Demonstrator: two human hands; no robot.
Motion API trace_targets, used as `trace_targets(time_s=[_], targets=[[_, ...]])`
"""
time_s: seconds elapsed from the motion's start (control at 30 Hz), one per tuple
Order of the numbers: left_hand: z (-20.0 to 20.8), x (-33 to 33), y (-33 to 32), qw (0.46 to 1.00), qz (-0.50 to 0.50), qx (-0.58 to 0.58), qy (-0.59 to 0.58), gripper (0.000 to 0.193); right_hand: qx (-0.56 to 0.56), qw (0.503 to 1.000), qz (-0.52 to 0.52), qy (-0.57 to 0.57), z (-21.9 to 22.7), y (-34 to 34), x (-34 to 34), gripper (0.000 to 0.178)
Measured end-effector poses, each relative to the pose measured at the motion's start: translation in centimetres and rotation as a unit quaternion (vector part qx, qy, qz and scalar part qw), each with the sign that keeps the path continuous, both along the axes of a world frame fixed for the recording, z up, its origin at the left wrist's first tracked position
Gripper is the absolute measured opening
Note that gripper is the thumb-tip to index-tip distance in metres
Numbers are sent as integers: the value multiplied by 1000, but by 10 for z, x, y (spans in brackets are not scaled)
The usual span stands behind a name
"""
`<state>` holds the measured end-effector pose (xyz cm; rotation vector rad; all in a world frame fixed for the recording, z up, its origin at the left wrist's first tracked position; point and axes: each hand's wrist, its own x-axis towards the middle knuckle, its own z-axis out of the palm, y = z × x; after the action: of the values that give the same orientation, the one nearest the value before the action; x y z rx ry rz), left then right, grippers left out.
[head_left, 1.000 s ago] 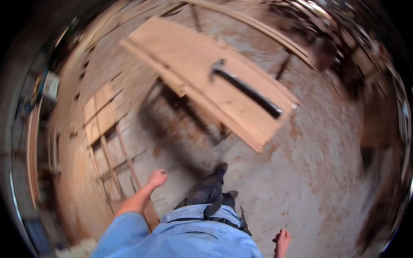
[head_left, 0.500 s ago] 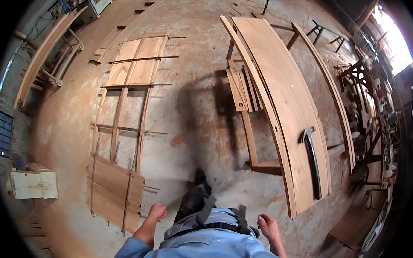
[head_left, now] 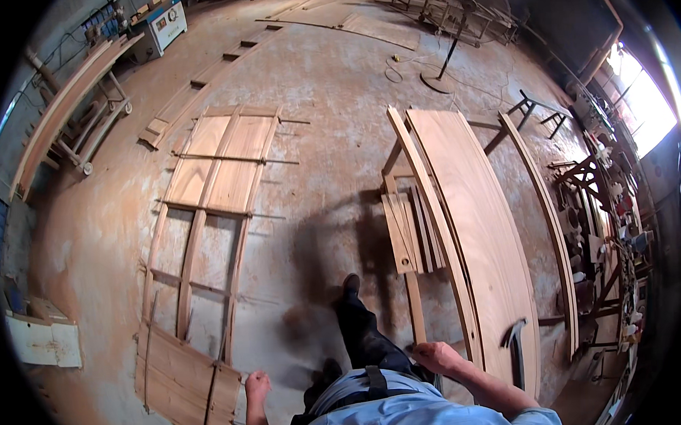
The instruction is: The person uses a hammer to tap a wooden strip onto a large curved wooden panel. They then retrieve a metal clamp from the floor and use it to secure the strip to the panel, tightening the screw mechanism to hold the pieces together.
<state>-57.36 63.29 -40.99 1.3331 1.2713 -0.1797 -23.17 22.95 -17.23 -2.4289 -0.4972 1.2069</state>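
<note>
My left hand (head_left: 257, 385) hangs low at my side, curled into a loose fist with nothing showing in it. In front of my right hip, my right hand (head_left: 436, 358) is also closed, and I see nothing in its fingers. It overlaps the lower part of the wooden bench frame (head_left: 414, 308) in the picture; whether they touch I cannot tell. To my right lies a long wooden board (head_left: 473, 199) beside a narrow wooden rail (head_left: 440, 231). A claw hammer (head_left: 517, 353) with a dark handle rests on the board's near end.
On the floor to my left lies a panelled wooden frame (head_left: 184, 295) with metal bar clamps (head_left: 235, 158) across it. Another long rail (head_left: 550, 226) runs right of the board. A stand (head_left: 446, 56) and a cable (head_left: 392, 70) are ahead; a wheeled trolley (head_left: 98, 136) is far left.
One leg has swung forward in a step. My right hand has come forward and inward beside the bench frame. The view has tilted up, showing more of the far floor; the hammer stays on the board.
</note>
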Motion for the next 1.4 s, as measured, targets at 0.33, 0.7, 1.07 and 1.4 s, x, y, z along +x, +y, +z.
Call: trace_targets(time_s=[0.33, 0.7, 1.07, 1.4], targets=[[165, 281, 63, 952, -262, -155, 10, 31, 153, 981, 116, 5, -17, 175, 260, 33], [170, 605, 234, 901, -306, -285, -116, 46, 216, 972, 89, -8, -36, 337, 547, 37], [211, 980, 414, 883, -399, -232, -83, 47, 82, 986, 87, 115, -63, 408, 799, 53], [191, 1362, 491, 865, -443, -223, -73, 48, 63, 944, 174, 274, -57, 494, 1137, 57]])
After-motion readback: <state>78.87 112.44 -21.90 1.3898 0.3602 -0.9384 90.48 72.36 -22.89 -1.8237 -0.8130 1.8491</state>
